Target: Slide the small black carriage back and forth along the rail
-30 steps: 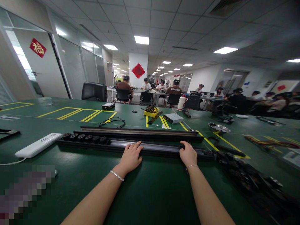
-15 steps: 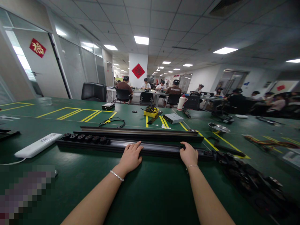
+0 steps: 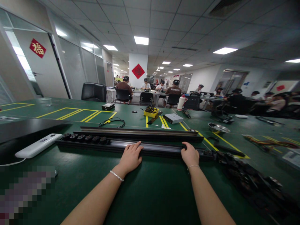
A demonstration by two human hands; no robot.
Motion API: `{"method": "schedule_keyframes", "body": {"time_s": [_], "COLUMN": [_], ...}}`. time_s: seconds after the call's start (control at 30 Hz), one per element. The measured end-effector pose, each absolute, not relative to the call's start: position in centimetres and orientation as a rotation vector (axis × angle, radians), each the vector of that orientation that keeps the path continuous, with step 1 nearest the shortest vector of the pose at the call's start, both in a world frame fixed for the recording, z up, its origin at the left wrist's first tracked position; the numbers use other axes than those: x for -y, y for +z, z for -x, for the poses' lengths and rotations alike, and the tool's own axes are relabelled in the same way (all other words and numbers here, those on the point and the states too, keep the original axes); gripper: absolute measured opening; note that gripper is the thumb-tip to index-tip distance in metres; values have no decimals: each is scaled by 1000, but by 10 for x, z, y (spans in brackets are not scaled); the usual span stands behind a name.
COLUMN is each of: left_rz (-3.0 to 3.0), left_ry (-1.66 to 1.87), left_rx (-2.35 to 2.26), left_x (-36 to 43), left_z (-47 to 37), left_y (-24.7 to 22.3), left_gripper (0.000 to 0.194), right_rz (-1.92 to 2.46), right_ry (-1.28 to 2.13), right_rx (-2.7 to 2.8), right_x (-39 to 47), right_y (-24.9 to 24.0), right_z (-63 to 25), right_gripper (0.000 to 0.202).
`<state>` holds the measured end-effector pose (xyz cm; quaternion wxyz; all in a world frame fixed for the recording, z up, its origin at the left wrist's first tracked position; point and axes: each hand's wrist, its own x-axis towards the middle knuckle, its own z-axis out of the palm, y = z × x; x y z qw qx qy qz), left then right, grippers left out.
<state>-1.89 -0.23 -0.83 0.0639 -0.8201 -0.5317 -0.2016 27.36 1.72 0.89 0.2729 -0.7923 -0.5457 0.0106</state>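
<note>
A long black channel-shaped housing (image 3: 159,153) lies across the table in front of me, a shiny strip running along its inside. Several black socket modules (image 3: 88,138) sit in a row at its left end. My left hand (image 3: 131,157) rests on the near edge around the middle, fingers stretched over the strip. Further right, my right hand (image 3: 190,153) is closed at the channel, its fingers curled; a small dark bit shows at the fingertips, too hidden to name. Behind lies a second long black rail (image 3: 140,132), parallel to the first.
A white power strip (image 3: 38,145) lies at left, with a large dark panel (image 3: 28,131) behind it. Black parts (image 3: 253,178) are heaped at right. Further back are a yellow box of cable (image 3: 150,111), a grey box (image 3: 172,118) and a metal bowl (image 3: 218,127).
My right hand has shifted slightly to the right along the channel. At the left, the dark panel has come into view above the power strip. My left hand stays put.
</note>
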Motion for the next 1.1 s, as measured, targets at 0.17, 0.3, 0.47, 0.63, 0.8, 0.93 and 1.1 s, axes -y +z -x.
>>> {"method": "schedule_keyframes", "body": {"time_s": [0.17,0.3,0.47,0.63,0.8,0.93,1.1], "left_rz": [2474,2480,2478,2474,2473,2470,2464], "left_ry": [-614,-612,-603,-615,-602,-600,-598], "left_rx": [1592,1589,1594,1571,1574,1568,1567], "left_x": [1,1,1,1,1,1,0], "left_z": [19,20,20,20,20,21,21], "left_y": [-9,-9,-9,-9,-9,-10,-11], "left_gripper": [42,42,42,42,41,41,42], "right_rz": [2142,2136,2142,2141,2124,2107,2113], "right_ry": [28,40,47,60,61,44,47], "right_rx": [1479,1472,1476,1461,1444,1431,1430], "right_x": [-14,-14,-15,-15,-18,-19,-17], "right_y": [14,15,14,14,10,9,10], "right_z": [-272,-273,-275,-276,-279,-282,-281], "right_gripper": [42,42,42,42,41,42,42]}}
